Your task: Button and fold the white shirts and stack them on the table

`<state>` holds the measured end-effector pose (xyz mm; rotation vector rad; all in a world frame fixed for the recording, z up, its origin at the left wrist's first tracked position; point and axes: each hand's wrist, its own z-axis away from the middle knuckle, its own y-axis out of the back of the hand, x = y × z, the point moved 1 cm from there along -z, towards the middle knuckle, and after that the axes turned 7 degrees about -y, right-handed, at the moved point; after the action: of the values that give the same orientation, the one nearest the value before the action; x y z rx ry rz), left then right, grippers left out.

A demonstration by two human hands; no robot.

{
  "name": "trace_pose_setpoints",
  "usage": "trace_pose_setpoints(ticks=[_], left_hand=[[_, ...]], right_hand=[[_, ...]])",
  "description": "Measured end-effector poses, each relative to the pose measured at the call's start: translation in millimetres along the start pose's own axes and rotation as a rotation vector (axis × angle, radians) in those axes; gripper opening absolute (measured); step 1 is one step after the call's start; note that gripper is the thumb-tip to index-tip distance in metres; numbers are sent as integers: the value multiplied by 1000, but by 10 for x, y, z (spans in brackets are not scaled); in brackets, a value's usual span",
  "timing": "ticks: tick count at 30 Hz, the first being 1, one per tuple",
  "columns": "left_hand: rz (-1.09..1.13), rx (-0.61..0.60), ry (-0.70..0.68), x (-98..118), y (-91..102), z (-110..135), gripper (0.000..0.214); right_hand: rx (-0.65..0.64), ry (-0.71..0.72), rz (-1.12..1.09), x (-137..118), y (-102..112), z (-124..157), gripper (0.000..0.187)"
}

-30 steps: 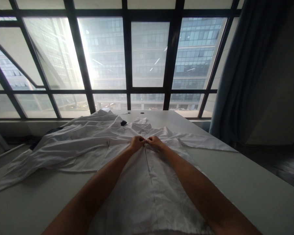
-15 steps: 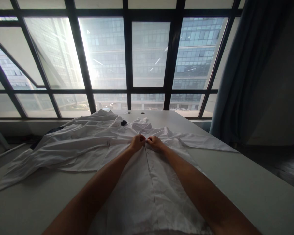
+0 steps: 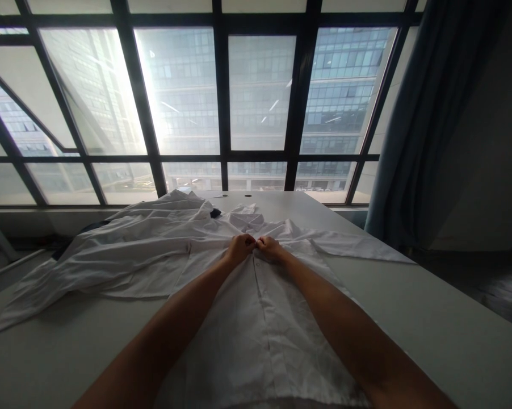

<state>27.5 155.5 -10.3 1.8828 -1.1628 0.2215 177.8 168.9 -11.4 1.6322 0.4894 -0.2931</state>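
A white button-up shirt (image 3: 234, 329) lies front up on the table, its collar (image 3: 246, 220) toward the window and its hem toward me. At the front placket, below the collar, my left hand (image 3: 239, 248) pinches the cloth with closed fingers. Close against it on the right, my right hand (image 3: 269, 249) is also pinched on the placket. The fingertips of both hands almost meet, and they hide what is between them. A small button (image 3: 257, 263) shows on the placket just below my hands. One sleeve (image 3: 362, 247) stretches out to the right.
More white garments (image 3: 124, 250) lie crumpled on the left side of the white table (image 3: 430, 318), with a small dark piece (image 3: 215, 213) near them. Large black-framed windows (image 3: 260, 156) stand beyond the far edge. A blue-grey curtain (image 3: 409, 142) hangs at the right.
My fingertips have shifted very slightly at the placket and come a little nearer each other. The shirt and the other garments stay where they were.
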Motion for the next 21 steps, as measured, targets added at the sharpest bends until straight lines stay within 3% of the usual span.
trace_pose_setpoints(ticks=[8,14,17,21], left_hand=[[-108,-51,-118,-38,18,-20,14],[-273,-118,-338,17,46,-44,15],[-314,-128,-342,37,51,-47,15],[-292,-137,-248,3,57,-46,11]], right_hand=[[-45,-8,42,-38,59,41,31],[-62,-4,31,-55,81,46,31],[-52,4,50,-57,84,53,31],[-39,20,70,-54,65,76,30]])
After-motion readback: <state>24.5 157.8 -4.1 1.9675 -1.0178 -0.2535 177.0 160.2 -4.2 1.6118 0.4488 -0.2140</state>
